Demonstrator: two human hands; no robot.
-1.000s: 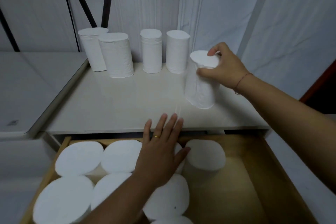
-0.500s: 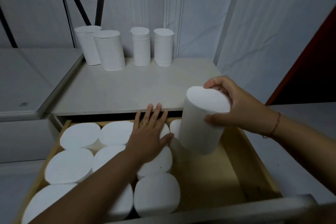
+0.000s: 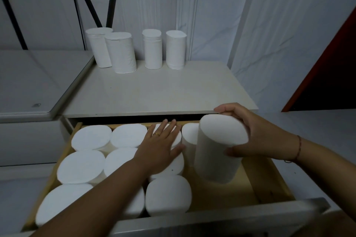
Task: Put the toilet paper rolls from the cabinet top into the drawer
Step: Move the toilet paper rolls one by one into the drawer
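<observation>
White cabinet top (image 3: 154, 92) runs across mid-frame, with the wooden drawer (image 3: 250, 188) pulled open below it. The drawer's left and middle parts are packed with upright toilet paper rolls (image 3: 81, 165), flat ends up, touching each other. The right part shows bare wood floor.

Four more rolls stand upright along the back of the cabinet top. The two on the left (image 3: 99, 50) (image 3: 121, 53) touch or overlap, cannot tell which. The two on the right (image 3: 153, 50) (image 3: 175, 50) stand just beside each other, with a gap between the pairs.

The held roll (image 3: 213, 159) is upright with a slight tilt, over the bare right part of the drawer. Its lower end is down inside the drawer, and contact with the floor cannot be told. It sits just in front of a back-row roll (image 3: 187, 132).

Right hand (image 3: 258, 140) grips the held roll at its upper end. The fingers curl over the far rim of the top face and the thumb presses the near side wall. The roll lies left of the palm and its body hangs below the grip.

Left hand (image 3: 159, 148) lies flat with palm down and fingers straight and close together. It rests on the tops of the packed rolls just left of the held roll. The thumb is spread toward that roll but apart from it.

Thin cord bracelet (image 3: 298, 148) on the right wrist, and a ring (image 3: 157, 134) on a left finger.
</observation>
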